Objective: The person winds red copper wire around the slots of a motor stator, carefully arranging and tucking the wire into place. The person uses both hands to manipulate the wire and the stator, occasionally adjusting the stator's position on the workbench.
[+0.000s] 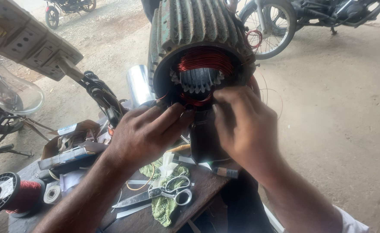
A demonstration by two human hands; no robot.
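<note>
- The ribbed, grey-green cast-metal motor housing [198, 30] stands on end at 12 o'clock on the cluttered wooden workbench [203, 190], its open mouth turned toward the camera.
- Inside the bore, shiny red-copper winding coils [205, 60] already fill the upper arc, from about 10 to 2 o'clock, and white slot-insulation paper shows around the dark core teeth; that part looks laid in.
- The lower arc, near 6 o'clock, looks unfinished: a loose bundle of copper wire [196, 102] sits at the rim just where both hands meet.
- The left hand [144, 133], at 7 o'clock of the opening, has fingers curled with the tips pressed on that lower bundle; it looks pinched on the wire, though the contact itself is shadowed.
- The right hand [244, 129], at 5 o'clock, bends its fingers over the rim onto the same bundle; whether it grips wire or only pushes it, I cannot tell.
- Steel scissors [160, 195] lie on a green cloth at 6 o'clock of the bench, and a black spool of red copper wire [11, 194] sits at 9 o'clock, both untouched.
- Hidden: the lower slots behind the fingers, the housing's top cut off by the frame, and the far end of the bore.
</note>
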